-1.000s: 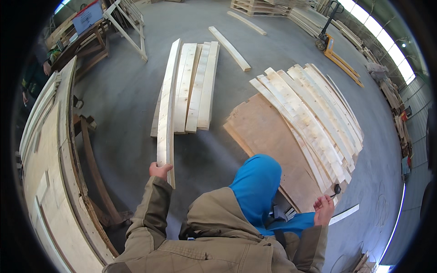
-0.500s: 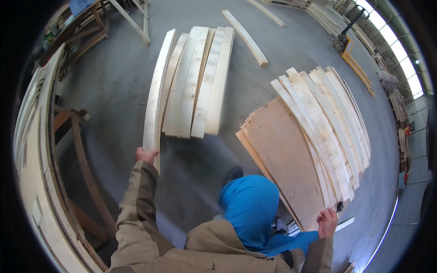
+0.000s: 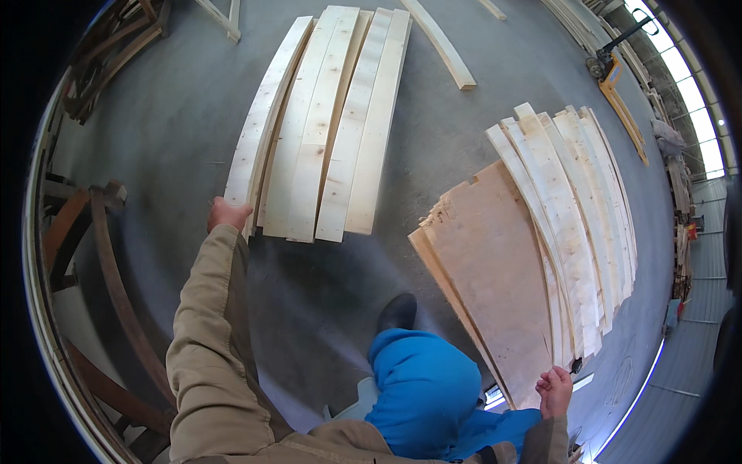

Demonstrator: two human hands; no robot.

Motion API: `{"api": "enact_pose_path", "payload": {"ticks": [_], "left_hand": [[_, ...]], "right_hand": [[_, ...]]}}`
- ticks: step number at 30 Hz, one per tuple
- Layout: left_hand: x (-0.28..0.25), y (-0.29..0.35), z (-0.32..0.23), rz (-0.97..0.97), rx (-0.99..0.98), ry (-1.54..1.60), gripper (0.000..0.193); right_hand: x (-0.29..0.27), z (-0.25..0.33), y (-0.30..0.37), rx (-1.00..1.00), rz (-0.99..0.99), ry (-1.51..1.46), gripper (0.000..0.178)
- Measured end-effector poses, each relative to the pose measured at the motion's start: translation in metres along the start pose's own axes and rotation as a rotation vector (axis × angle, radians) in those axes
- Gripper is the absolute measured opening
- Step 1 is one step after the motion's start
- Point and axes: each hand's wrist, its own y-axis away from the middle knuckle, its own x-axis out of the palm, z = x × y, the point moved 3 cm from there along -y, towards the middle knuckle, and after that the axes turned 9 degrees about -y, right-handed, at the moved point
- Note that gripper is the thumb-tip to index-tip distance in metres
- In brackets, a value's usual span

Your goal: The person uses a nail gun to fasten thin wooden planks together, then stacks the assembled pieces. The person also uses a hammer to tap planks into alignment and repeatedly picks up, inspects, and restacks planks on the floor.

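Pale cream planks (image 3: 325, 131), far left: faint tan grain, few small brown knots. Fanned boards (image 3: 576, 201), right: same pale wood. Plywood sheet (image 3: 495, 286): warmer tan-pink, fine streaks. Floor (image 3: 170, 139): dull grey concrete. Sleeve (image 3: 212, 348), near left: khaki. Hood (image 3: 425, 387), near: bright blue. Shoe (image 3: 396, 312): black. Pallet truck (image 3: 618, 85), far right: orange-yellow.

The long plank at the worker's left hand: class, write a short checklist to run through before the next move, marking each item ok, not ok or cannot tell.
1. Left hand at the near end of the long plank: ok.
2. Grip fully closed round that end: cannot tell.
3. Plank lies beside the plank pile: ok.
4. Grey floor left of the pile free of loose pieces: ok.
5. Right hand free: cannot tell; it is closed by the plywood sheet.
6. Dark shoe apart from the pile: ok.
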Motion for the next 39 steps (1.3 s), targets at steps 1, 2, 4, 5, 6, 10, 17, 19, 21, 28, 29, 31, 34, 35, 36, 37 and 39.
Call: {"api": "enact_pose_path", "payload": {"ticks": [1,2,4,5,6,10,17,19,21,28,29,31,34,35,36,37,39], "left_hand": [[0.001,0.001,-0.001,-0.004,-0.002,-0.022,0.070],[0.003,0.003,0.000,-0.011,-0.003,-0.048,0.070],[0.001,0.000,-0.003,-0.024,0.011,-0.062,0.071],[-0.001,-0.004,-0.007,-0.027,0.014,-0.076,0.072],[-0.003,-0.008,-0.011,-0.027,0.020,-0.068,0.073],[-0.002,-0.021,-0.031,-0.010,0.021,-0.090,0.082],[0.051,-0.019,0.012,-0.052,0.113,-0.124,0.093],[0.076,-0.019,0.029,0.105,0.133,0.032,0.093],[0.095,-0.012,0.044,0.112,0.193,0.225,0.090],[0.165,0.076,0.111,-0.136,0.198,0.247,0.079],[0.176,0.098,0.126,-0.082,0.163,0.289,0.081],[0.198,0.149,0.154,0.062,0.050,0.302,0.082],[0.225,0.243,0.184,0.294,-0.091,0.352,0.076],[0.232,0.273,0.189,0.336,-0.100,0.349,0.073],[0.237,0.304,0.193,0.385,-0.091,0.368,0.068],[0.244,0.324,0.193,0.510,-0.053,0.255,0.064],[0.253,0.369,0.188,0.663,0.005,0.283,0.060]], "right_hand": [[0.006,-0.002,-0.003,-0.001,0.023,0.026,0.025],[0.012,-0.004,-0.006,0.004,0.041,0.056,0.027],[0.020,-0.006,-0.010,0.019,0.068,0.125,0.029],[0.025,-0.006,-0.013,0.021,0.077,0.155,0.029],[0.029,-0.006,-0.016,0.019,0.086,0.183,0.029],[0.038,-0.007,-0.023,-0.025,0.105,0.285,0.038],[0.032,-0.031,-0.021,-0.013,0.130,0.450,0.046],[0.029,-0.035,-0.020,0.002,0.130,0.449,0.046],[0.027,-0.034,-0.020,0.011,0.132,0.447,0.045],[0.040,-0.027,-0.023,-0.051,0.194,0.384,0.043],[0.042,-0.031,-0.020,-0.067,0.217,0.377,0.044],[0.043,-0.039,-0.015,-0.081,0.262,0.371,0.043],[0.035,-0.056,-0.005,-0.051,0.292,0.384,0.042],[0.031,-0.062,-0.001,-0.047,0.294,0.376,0.041],[0.027,-0.068,0.003,-0.045,0.316,0.363,0.041],[0.023,-0.074,0.006,-0.042,0.325,0.357,0.041],[0.014,-0.084,0.012,-0.019,0.339,0.327,0.041]]}}
